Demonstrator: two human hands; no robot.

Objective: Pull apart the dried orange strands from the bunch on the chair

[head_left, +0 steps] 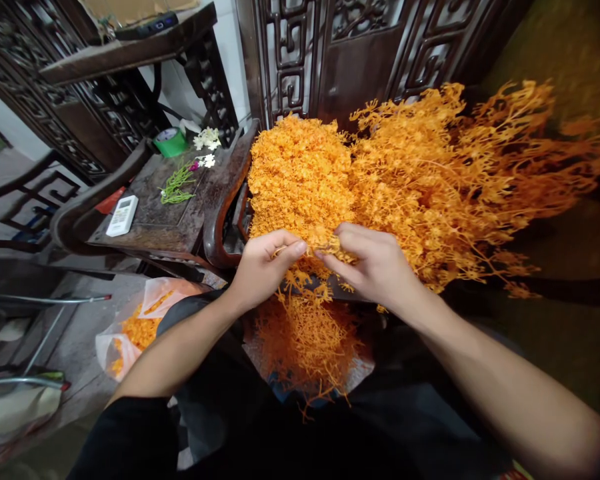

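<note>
A dense mass of small orange flowers (300, 173) lies in front of me, with looser orange branches (420, 180) spreading to its right. At the near edge of the mass, my left hand (270, 263) is closed, thumb against the index finger, on an orange sprig. Just right of it, my right hand (370, 260) has its thumb and fingers bent around orange flowers at the same spot. The two hands are a short gap apart. Below them hangs a bunch of thin orange stems (315, 340) between my legs.
On the dark wooden seat (155, 230) to the left lie a white remote (123, 215), green tape roll (170, 142), green stems (177, 183) and white flowers (207, 139). A plastic bag (167, 290) with orange pieces stands on the floor. Carved wooden backs rise behind.
</note>
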